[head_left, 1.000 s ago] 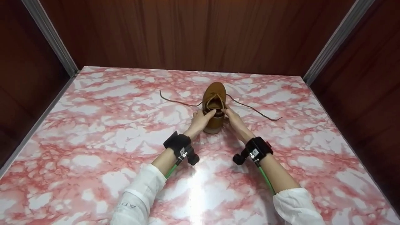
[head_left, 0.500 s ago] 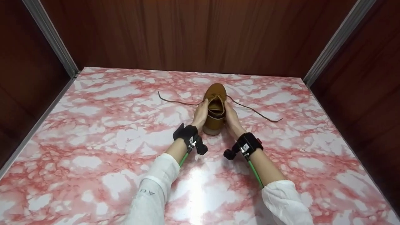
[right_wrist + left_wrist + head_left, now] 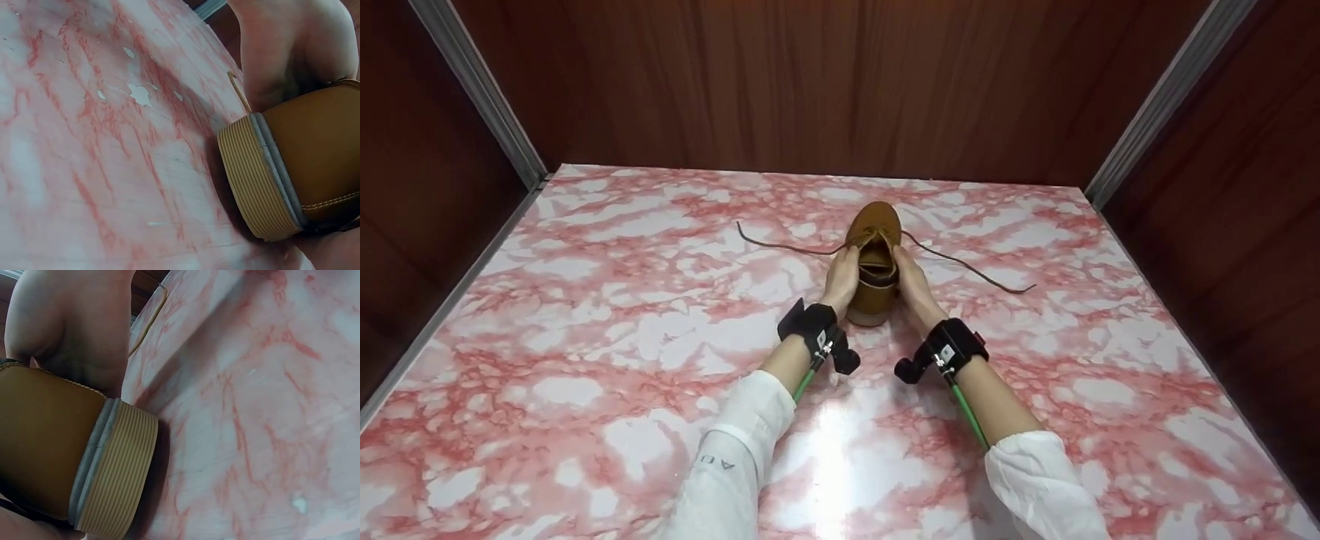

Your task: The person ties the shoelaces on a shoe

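A tan lace-up shoe (image 3: 874,294) stands on its sole in the head view, toe pointing away and heel toward me. Its laces are loose: one lace (image 3: 791,247) stretches left, the other (image 3: 971,265) right. My left hand (image 3: 840,277) holds the shoe's left side, thumb along the edge of the opening. On the opposite side, my right hand (image 3: 915,283) holds it the same way. Both wrist views show the heel and ridged sole (image 3: 118,472) close up, with palms against the sides. The fingertips under the hands are hidden.
The shoe stands on a table (image 3: 585,360) with a red and white marbled top. Dark wood panels (image 3: 810,90) rise behind and on both sides, with grey metal posts (image 3: 480,90) at the corners. Black wrist straps (image 3: 808,328) carry green cables.
Both hands have slid forward from the collar near the heel to the sides of the shoe's opening. The thumbs now lie along its edges. The shoe has hardly moved.
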{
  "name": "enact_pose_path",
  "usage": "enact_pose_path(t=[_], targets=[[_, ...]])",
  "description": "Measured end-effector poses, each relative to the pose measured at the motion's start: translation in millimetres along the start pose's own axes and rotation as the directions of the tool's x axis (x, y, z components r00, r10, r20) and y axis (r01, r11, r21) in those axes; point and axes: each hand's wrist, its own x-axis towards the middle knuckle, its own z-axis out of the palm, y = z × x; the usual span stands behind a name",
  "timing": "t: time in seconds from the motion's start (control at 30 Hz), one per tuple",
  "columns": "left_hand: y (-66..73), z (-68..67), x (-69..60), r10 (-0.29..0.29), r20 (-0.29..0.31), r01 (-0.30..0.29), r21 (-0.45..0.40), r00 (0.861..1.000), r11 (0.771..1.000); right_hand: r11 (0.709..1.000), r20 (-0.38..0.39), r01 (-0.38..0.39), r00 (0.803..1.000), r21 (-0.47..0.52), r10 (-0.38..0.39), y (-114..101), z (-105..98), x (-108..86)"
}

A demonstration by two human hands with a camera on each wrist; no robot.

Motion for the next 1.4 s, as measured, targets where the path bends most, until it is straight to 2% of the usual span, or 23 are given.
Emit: enact_pose_path(t=[0.1, 0.13, 0.3, 0.33, 0.37, 0.4, 0.43, 0.5, 0.67, 0.7, 0.8, 0.93, 1.03, 1.13, 1.4], targets=[[2.4, -4.0, -5.1, 0.005, 0.020, -0.005, 0.001, 1.000, 1.000, 1.000, 0.008, 0.010, 1.000, -0.028, -0.010, 7.4, -3.3, 7.9], [17.2, -11.7, -19.2, -0.005, 0.028, 0.005, -0.002, 1.000, 1.000, 0.999, 0.010, 0.012, 1.000, -0.035, -0.012, 9.9, -4.2, 10.5], [50.9, -33.2, -59.0, 0.011, 0.066, -0.006, -0.074, 0.998, 0.997, 1.000, 0.029, 0.014, 0.999, 0.011, -0.015, 26.7, -11.2, 24.2], [53.1, -35.3, -63.5, 0.022, 0.065, -0.017, -0.076, 0.998, 0.997, 1.000, 0.033, 0.011, 0.999, 0.026, -0.012, 29.1, -12.7, 25.3], [46.0, -33.6, -59.9, 0.041, 0.075, -0.033, -0.096, 0.996, 0.995, 0.999, 0.030, 0.009, 0.999, 0.032, -0.010, 33.0, -14.7, 28.0], [45.4, -34.0, -61.8, 0.058, 0.062, -0.053, -0.082, 0.996, 0.995, 0.999, 0.034, 0.007, 0.999, 0.038, -0.008, 34.9, -16.0, 28.5], [47.4, -36.3, -65.3, 0.051, 0.082, -0.044, -0.085, 0.995, 0.995, 0.999, 0.033, 0.009, 0.999, 0.047, -0.010, 36.5, -17.0, 28.2], [47.7, -37.4, -69.6, 0.057, 0.079, -0.052, -0.069, 0.995, 0.996, 0.999, 0.036, 0.011, 0.999, 0.048, -0.012, 39.0, -18.8, 27.3], [68.7, -50.3, -93.6, 0.010, 0.100, -0.003, -0.074, 0.995, 0.997, 0.999, 0.090, 0.016, 0.996, 0.047, -0.020, 38.9, -19.2, 18.3], [78.2, -56.1, -103.8, 0.000, 0.109, 0.009, -0.077, 0.994, 0.997, 0.998, 0.107, 0.015, 0.994, 0.053, -0.020, 38.4, -18.9, 16.0], [70.0, -57.0, -103.9, 0.046, 0.096, -0.038, -0.093, 0.994, 0.995, 0.998, 0.148, 0.010, 0.989, 0.061, -0.019, 36.9, -18.6, 9.1], [75.9, -62.1, -112.9, 0.051, 0.103, -0.041, -0.104, 0.993, 0.994, 0.997, 0.179, 0.002, 0.984, 0.080, -0.016, 35.9, -17.7, 1.1], [102.6, -72.8, -136.3, 0.003, 0.115, 0.005, -0.071, 0.993, 0.997, 0.997, 0.183, -0.007, 0.983, 0.078, -0.008, 35.5, -17.5, -4.3], [112.9, -78.1, -150.4, 0.018, 0.113, -0.011, -0.062, 0.993, 0.998, 0.997, 0.186, -0.007, 0.982, 0.082, -0.008, 35.8, -17.6, -9.6], [110.8, -86.4, -167.8, 0.047, 0.148, -0.026, -0.141, 0.988, 0.990, 0.998, 0.206, 0.016, 0.978, 0.055, -0.027, 37.0, -18.7, -26.5]])
